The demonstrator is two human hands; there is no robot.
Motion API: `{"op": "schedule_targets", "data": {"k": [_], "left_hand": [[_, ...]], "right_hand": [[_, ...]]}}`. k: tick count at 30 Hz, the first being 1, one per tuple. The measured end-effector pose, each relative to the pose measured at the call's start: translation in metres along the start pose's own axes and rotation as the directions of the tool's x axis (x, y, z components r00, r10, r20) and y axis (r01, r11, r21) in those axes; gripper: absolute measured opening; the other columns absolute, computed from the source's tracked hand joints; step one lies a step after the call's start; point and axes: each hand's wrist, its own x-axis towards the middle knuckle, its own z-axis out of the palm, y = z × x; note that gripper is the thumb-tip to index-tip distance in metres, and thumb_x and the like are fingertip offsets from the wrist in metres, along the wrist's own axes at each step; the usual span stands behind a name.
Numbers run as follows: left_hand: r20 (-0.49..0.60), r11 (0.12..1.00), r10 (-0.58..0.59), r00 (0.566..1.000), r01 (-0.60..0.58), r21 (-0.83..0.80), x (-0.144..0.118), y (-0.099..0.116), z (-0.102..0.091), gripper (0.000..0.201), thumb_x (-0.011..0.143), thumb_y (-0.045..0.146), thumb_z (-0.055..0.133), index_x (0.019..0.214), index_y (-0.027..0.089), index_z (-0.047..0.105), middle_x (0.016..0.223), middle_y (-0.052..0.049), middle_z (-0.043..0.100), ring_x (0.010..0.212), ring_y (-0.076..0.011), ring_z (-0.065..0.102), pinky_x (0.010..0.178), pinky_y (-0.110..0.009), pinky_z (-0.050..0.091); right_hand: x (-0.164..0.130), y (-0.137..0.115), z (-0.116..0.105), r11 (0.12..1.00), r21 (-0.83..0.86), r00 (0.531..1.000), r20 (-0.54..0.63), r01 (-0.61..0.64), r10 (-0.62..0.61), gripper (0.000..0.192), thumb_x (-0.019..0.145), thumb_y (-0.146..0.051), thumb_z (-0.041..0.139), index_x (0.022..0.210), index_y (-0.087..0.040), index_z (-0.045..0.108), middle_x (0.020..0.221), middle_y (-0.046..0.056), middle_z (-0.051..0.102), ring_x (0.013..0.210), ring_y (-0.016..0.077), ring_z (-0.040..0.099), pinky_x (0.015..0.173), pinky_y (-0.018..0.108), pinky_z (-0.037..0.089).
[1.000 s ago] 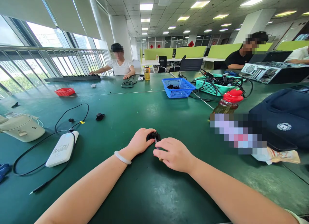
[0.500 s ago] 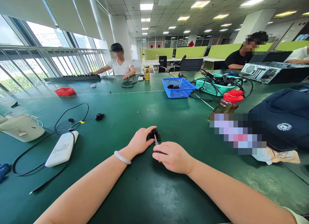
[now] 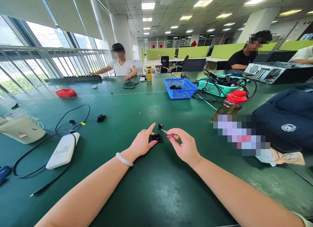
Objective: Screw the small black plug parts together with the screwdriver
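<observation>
My left hand [image 3: 141, 143] holds a small black plastic part [image 3: 157, 138] down on the table, its thumb on the near side. The index finger stretches forward, off the part. A small screwdriver [image 3: 175, 136] with a see-through, brownish handle is pinched in my right hand [image 3: 184, 145]. Its thin shaft points left, with the tip just beyond the black part. Close to that tip lies a tiny dark piece [image 3: 160, 126] with a light spot; I cannot tell whether the tip touches it.
A white power bank [image 3: 63, 151] with a black cable and another small black part [image 3: 101, 118] lie left. Farther back stand a red tray [image 3: 65, 93], a blue basket [image 3: 181, 94] and a green basket [image 3: 215, 89]. A red-lidded bottle [image 3: 231, 104] and dark bag [image 3: 288, 117] are right.
My right hand has moved right and turned, bringing the screwdriver out of the black part. The tiny dark piece now lies apart beyond it. My left index finger has straightened forward.
</observation>
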Motion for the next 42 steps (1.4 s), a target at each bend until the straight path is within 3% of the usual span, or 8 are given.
{"op": "schedule_targets", "data": {"k": [5,8,14,19,26,31,38,42], "left_hand": [[0.019,1.000,-0.023,1.000,0.023,-0.002,-0.001,0.002,-0.002,0.077,0.087,0.029,0.063,0.153,0.024,0.025,0.116,-0.006,0.068,0.116,-0.0254,0.055,0.102,-0.042,0.043],[0.023,1.000,-0.011,1.000,0.011,0.002,-0.001,0.001,-0.002,0.070,0.087,0.030,0.063,0.150,0.024,0.033,0.117,-0.006,0.068,0.117,-0.0253,0.055,0.103,-0.042,0.042],[0.007,0.999,0.036,0.999,-0.036,0.010,-0.001,-0.001,-0.001,0.064,0.083,0.028,0.068,0.142,0.024,0.044,0.115,-0.005,0.069,0.113,-0.0258,0.057,0.101,-0.043,0.044],[-0.003,0.996,0.085,0.996,-0.085,0.024,0.000,-0.003,0.000,0.048,0.082,0.027,0.068,0.129,0.023,0.058,0.109,-0.006,0.069,0.104,-0.0250,0.060,0.093,-0.041,0.048],[-0.011,0.992,0.123,0.992,-0.123,0.028,0.000,-0.004,0.000,0.036,0.083,0.026,0.067,0.118,0.021,0.064,0.105,-0.006,0.069,0.100,-0.0249,0.059,0.091,-0.040,0.048],[-0.014,0.992,0.126,0.992,-0.126,0.019,-0.001,-0.001,0.000,0.037,0.083,0.025,0.067,0.119,0.022,0.065,0.105,-0.005,0.070,0.099,-0.0239,0.060,0.091,-0.039,0.049],[-0.016,0.995,0.099,0.995,-0.098,0.029,-0.001,-0.001,0.000,0.038,0.084,0.028,0.066,0.122,0.023,0.064,0.108,-0.007,0.069,0.103,-0.0245,0.060,0.092,-0.039,0.049],[-0.015,0.994,0.107,0.994,-0.106,0.035,-0.002,0.000,0.000,0.038,0.084,0.027,0.066,0.122,0.023,0.064,0.110,-0.006,0.070,0.103,-0.0247,0.060,0.093,-0.040,0.049]], "right_hand": [[0.006,0.000,-0.008,0.948,0.266,0.974,-0.096,-0.172,0.204,0.014,0.097,-0.035,0.050,0.102,-0.023,0.055,0.095,0.005,0.069,0.069,0.0138,0.065,0.065,0.030,0.058],[0.011,-0.005,-0.008,0.937,0.286,0.965,-0.101,-0.203,0.240,0.014,0.097,-0.037,0.050,0.100,-0.023,0.053,0.093,0.004,0.069,0.065,0.0130,0.063,0.062,0.029,0.057],[0.020,-0.009,0.002,0.957,0.176,0.972,0.094,-0.230,0.216,0.009,0.097,-0.029,0.046,0.102,-0.023,0.050,0.087,0.003,0.069,0.062,0.0132,0.062,0.061,0.029,0.055],[0.030,-0.013,0.012,0.981,0.075,0.955,0.253,-0.181,0.157,0.028,0.091,-0.013,0.040,0.116,-0.024,0.048,0.091,0.003,0.069,0.073,0.0151,0.066,0.070,0.031,0.055],[0.035,-0.012,0.026,0.961,0.007,0.955,0.111,-0.278,0.275,0.011,0.087,-0.028,0.056,0.098,-0.025,0.061,0.085,0.001,0.072,0.071,0.0173,0.066,0.070,0.031,0.053],[0.025,-0.006,0.026,0.939,0.123,0.947,0.049,-0.322,0.318,0.012,0.086,-0.033,0.059,0.094,-0.024,0.061,0.083,0.002,0.070,0.072,0.0179,0.068,0.070,0.031,0.055],[0.016,0.001,0.014,0.977,0.191,0.988,-0.098,-0.096,0.116,0.021,0.100,-0.029,0.039,0.118,-0.025,0.049,0.092,0.004,0.065,0.085,0.0175,0.065,0.081,0.036,0.055],[0.014,-0.002,0.011,0.986,0.166,0.997,-0.076,0.007,0.006,0.022,0.100,-0.021,0.037,0.118,-0.025,0.048,0.089,0.002,0.062,0.082,0.0162,0.062,0.079,0.034,0.054]]}}
